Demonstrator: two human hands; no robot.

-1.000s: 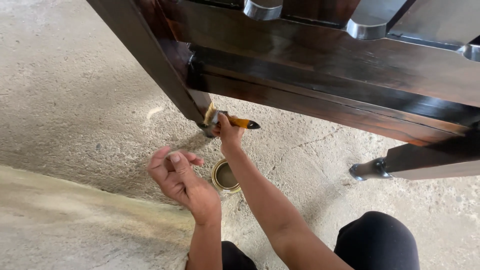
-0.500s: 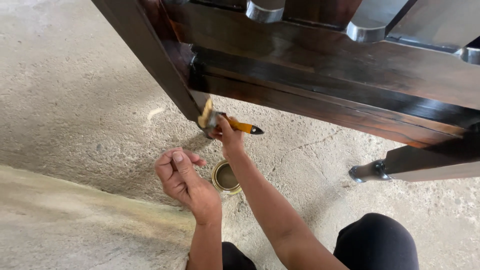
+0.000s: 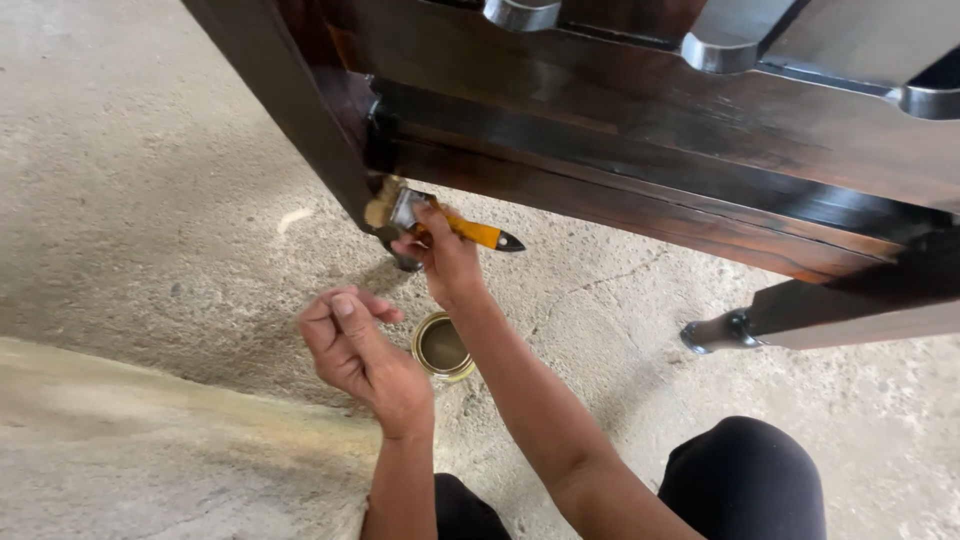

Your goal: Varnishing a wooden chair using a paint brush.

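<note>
My right hand grips a paintbrush with a yellow handle and metal ferrule. Its bristles press against the lower end of a dark, glossy wooden furniture leg. A dark stained rail of the same piece runs to the right above the hand. My left hand hovers lower left with fingers loosely curled and nothing in it. A small open round tin of brownish liquid stands on the concrete floor, between my two forearms.
A second dark leg with a metal foot rests on the floor at the right. My knee in black cloth is at the bottom right. A lighter raised concrete strip crosses the lower left.
My right hand has shifted the brush slightly along the bottom of the leg. My left hand has risen a little and stays curled.
</note>
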